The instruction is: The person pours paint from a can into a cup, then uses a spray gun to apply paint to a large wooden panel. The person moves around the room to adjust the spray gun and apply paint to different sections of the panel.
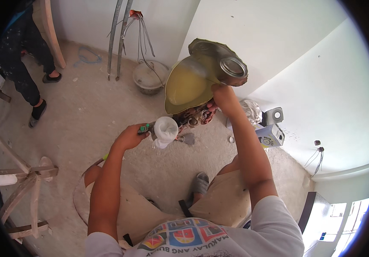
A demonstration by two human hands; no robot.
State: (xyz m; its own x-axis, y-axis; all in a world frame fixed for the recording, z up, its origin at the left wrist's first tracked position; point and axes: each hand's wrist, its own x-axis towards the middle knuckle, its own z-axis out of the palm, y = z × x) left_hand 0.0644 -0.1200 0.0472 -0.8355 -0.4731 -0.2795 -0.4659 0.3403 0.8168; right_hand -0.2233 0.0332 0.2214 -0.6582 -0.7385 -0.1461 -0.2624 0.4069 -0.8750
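Observation:
My left hand [129,137] is closed round the dark body of what looks like a paint spray gun [146,128] with green parts. Its round cup [166,128] carries a white cloth or strainer that hangs over the near side. My right hand [224,99] grips a large metal can [183,83] by its edge. The can is tilted, its yellowish inside facing me, and its cut lid [210,49] with a round opening is bent back. The can's lower rim is above and just right of the cup. I cannot make out any liquid running between them.
A putty knife [188,138] lies below the can. Behind stand a lidded round pail [151,78], a box-shaped can [271,136] and a crumpled white bag [251,110]. Loose wires hang from the walls. Another person's legs [26,64] and wooden supports [32,173] are at the left.

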